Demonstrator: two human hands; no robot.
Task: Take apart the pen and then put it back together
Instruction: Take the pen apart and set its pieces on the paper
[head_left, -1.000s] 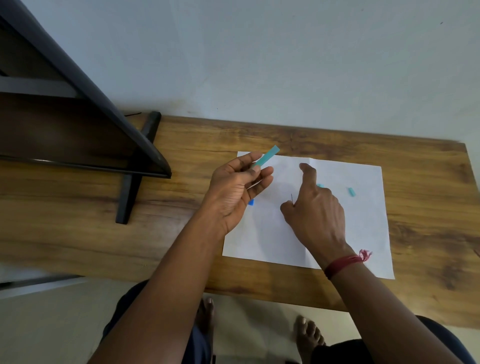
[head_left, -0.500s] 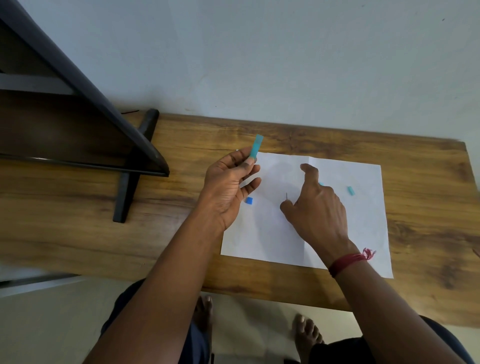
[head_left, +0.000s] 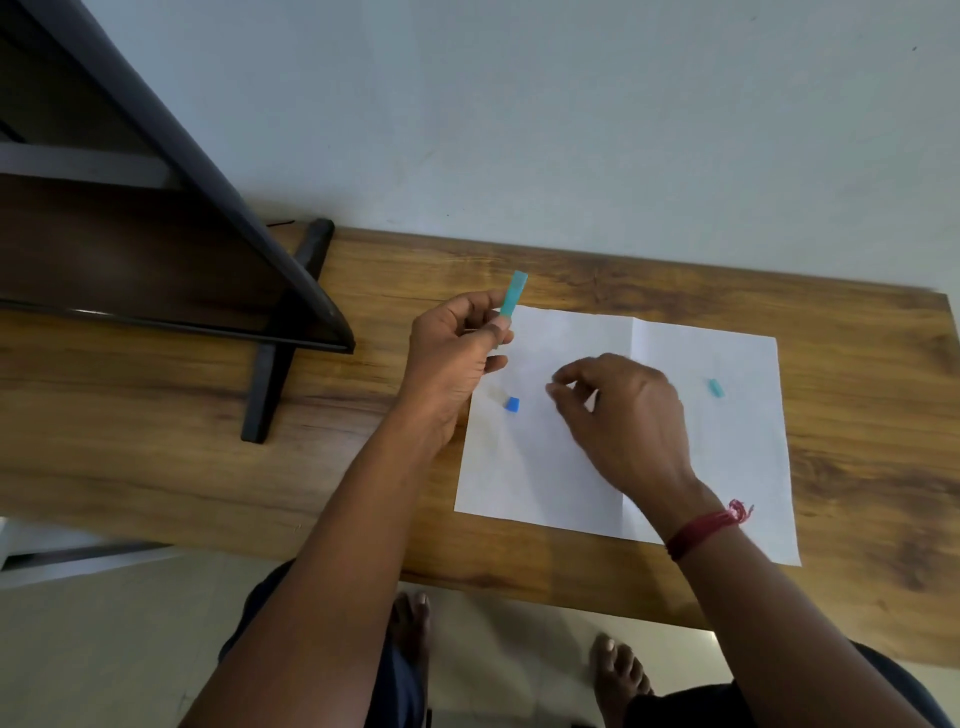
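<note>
I count two hands over one white sheet of paper (head_left: 727, 467) that lies flat on one wooden table (head_left: 156, 415). My left hand (head_left: 452, 358) sits at the sheet's ten o'clock corner, its fingers curled closed around one teal pen barrel (head_left: 514, 296); the barrel sticks up out of the grip toward twelve o'clock, its top end clear of the fingers, the lower end hidden inside them. My right hand (head_left: 623, 415) hovers over the middle of the sheet, thumb and forefinger pinched together at its nine o'clock side. Whether anything thin is caught in that pinch I cannot tell; the frame is blurred there.

Loose on the paper I count two small parts. One blue piece (head_left: 512, 404) lies between the two hands, just below the left hand at its five o'clock, with a faint clear bit touching it on the nine o'clock side. One small teal piece (head_left: 716, 387) lies at three o'clock from the right hand, well apart from the blue one.

One red thread band (head_left: 701, 530) circles the right wrist. One dark stand (head_left: 280, 332) rests on the table at nine o'clock from the left hand. Two bare feet show below the table's near edge.
</note>
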